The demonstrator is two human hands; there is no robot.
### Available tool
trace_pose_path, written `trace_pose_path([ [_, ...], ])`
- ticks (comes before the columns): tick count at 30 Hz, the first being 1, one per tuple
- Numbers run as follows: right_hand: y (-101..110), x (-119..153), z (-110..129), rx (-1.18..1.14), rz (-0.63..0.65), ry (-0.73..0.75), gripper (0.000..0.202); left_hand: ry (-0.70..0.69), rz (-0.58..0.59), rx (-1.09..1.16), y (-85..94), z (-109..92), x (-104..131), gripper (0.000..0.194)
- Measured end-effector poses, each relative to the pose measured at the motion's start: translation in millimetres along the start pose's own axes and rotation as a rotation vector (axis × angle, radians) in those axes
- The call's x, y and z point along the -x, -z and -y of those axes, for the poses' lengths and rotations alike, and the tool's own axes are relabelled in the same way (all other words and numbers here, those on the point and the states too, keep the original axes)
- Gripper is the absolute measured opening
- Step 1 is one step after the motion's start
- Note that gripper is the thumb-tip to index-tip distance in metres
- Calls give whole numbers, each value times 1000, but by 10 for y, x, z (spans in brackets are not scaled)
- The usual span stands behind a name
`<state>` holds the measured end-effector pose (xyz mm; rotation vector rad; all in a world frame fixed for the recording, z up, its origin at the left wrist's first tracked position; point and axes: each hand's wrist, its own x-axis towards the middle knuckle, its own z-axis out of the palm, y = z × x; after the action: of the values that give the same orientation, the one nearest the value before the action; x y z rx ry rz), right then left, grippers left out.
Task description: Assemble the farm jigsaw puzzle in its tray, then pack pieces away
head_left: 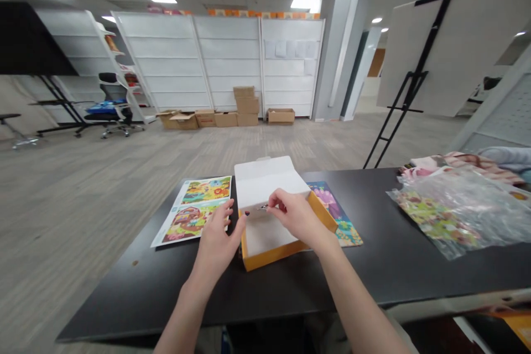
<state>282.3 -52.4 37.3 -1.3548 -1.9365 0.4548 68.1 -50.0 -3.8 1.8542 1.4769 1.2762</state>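
An orange cardboard box point(269, 256) with a white inside stands on the black table, its white lid point(265, 180) folded up and back. Above its interior, my right hand point(297, 218) pinches a small dark-and-white piece point(262, 207), whose exact kind is too small to make out. My left hand point(218, 235) is at the box's left side with fingers apart. By that thumb's tip is a tiny dark spot I cannot identify. Left of the box lies a sheet with two colourful cartoon pictures point(193, 220). A purple-and-blue picture board point(348, 231) lies partly under the box's right side.
The black table point(373, 265) carries clear plastic bags point(468, 204) with colourful contents at the right, with folded pink cloth point(468, 160) behind. Beyond the table stand a board on a black easel point(390, 127), cardboard boxes point(246, 108) by white shelving, and an office chair point(112, 105).
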Motion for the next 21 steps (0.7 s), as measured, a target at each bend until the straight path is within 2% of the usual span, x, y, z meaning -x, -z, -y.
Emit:
trace_pose_path([
  [2, 31, 21, 75, -20, 16, 18, 9, -179, -103, -98, 40, -107, 19, 41],
  [3, 40, 35, 110, -37, 32, 36, 9, -250, -95, -101, 59, -161, 28, 33],
  [5, 35, 67, 165, -88, 67, 89, 9, -342, 3, -51, 82, -246, 42, 20],
  [8, -12, 108, 213, -152, 73, 161, 11, -398, 103, 31, 83, -304, 62, 13],
  [11, -32, 123, 250, -183, 70, 180, 13, -438, 120, 52, 97, -314, 80, 12],
  [13, 29, 123, 254, -179, 79, 189, 8, -448, 129, 35, 150, -295, 72, 13],
  [15, 172, 131, 197, -138, 47, 179, 8, -404, 102, -17, 254, -217, 16, 15],
  [17, 378, 158, 49, -74, -56, 104, 17, -288, 32, -97, 403, -50, -114, 18],
  [20, 696, 247, -307, 19, -242, -116, 25, -65, -68, -232, 657, 354, -461, 25],
  [21, 778, 285, -429, 44, -221, -187, 29, -8, -79, -335, 732, 503, -606, 25],
])
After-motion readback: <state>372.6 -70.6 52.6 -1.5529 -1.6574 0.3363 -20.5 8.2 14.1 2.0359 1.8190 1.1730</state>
